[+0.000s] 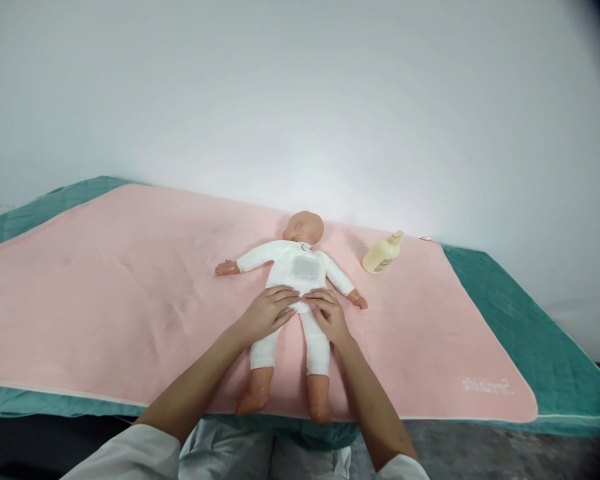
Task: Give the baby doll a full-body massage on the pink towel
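A baby doll [307, 261] with a white cloth body lies stretched out, its bare head away from me and its feet at the near edge. A rectangular panel shows on its upper body, and the head is turned to the left. My left hand [271, 310] rests with extended fingers on the left side of the doll's lower torso. On the right side lies my right hand [329, 313], its fingers also laid over the cloth and slightly bent. The fingertips of both hands come close together at the middle. Neither hand grips anything visible.
A pale yellow pump bottle [381, 255] stands tilted in view to the doll's right. Under everything is a pink mat [130, 300] with faint lettering at its near right corner. It covers a green padded bed [520, 320] against a white wall [300, 100].
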Demonstrator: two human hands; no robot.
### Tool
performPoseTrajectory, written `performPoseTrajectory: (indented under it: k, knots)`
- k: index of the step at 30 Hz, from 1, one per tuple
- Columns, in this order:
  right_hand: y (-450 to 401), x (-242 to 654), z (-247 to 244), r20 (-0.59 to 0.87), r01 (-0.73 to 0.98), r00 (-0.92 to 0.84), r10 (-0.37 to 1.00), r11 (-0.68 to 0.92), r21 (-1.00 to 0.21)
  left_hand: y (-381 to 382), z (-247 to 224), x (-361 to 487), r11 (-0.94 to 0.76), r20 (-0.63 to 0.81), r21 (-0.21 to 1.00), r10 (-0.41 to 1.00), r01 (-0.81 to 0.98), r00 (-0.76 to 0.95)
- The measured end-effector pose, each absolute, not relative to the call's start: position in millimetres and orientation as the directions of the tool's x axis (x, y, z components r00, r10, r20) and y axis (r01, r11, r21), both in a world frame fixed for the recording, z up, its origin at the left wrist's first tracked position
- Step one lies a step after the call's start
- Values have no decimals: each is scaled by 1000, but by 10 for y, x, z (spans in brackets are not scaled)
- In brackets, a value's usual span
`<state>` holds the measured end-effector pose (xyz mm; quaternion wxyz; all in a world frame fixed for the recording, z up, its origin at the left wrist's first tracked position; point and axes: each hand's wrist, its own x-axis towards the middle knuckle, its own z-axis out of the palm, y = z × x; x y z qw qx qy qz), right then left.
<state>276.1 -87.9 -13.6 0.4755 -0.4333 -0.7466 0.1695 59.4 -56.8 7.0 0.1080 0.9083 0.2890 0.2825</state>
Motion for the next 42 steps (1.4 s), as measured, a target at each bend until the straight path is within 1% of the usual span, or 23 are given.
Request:
performPoseTrajectory:
  k: [4,7,11,13,21,28,32,37,42]
  knots:
    - [-864,2750,-103,553,465,-159,818,556,-689,-556,81,576,-813,457,399,577,424,677]
    - [-863,2752,-95,557,443,-138,819,554,-705,-553,78,562,-817,494,414,572,402,655]
    - [-859,2776,-111,579,431,-80,811,552,-714,-539,57,551,-843,582,385,538,376,609]
    - [-850,2788,-122,590,419,-59,805,556,-718,-522,50,553,-855,603,369,519,365,605]
    - [-834,2753,-109,526,418,-87,846,511,-751,-489,74,595,-818,520,419,572,395,634]
    - [-690,2742,-63,513,487,-123,850,502,-715,-340,169,634,-803,417,398,589,444,692]
    - [-598,2710,-75,499,489,-84,862,472,-733,-250,220,685,-801,398,378,593,464,700]
    - [-647,2694,-79,522,440,-45,852,486,-755,-245,166,688,-827,468,350,561,439,683]
    - [-704,2725,-84,578,440,-45,814,536,-720,-270,115,642,-873,574,302,487,382,658]
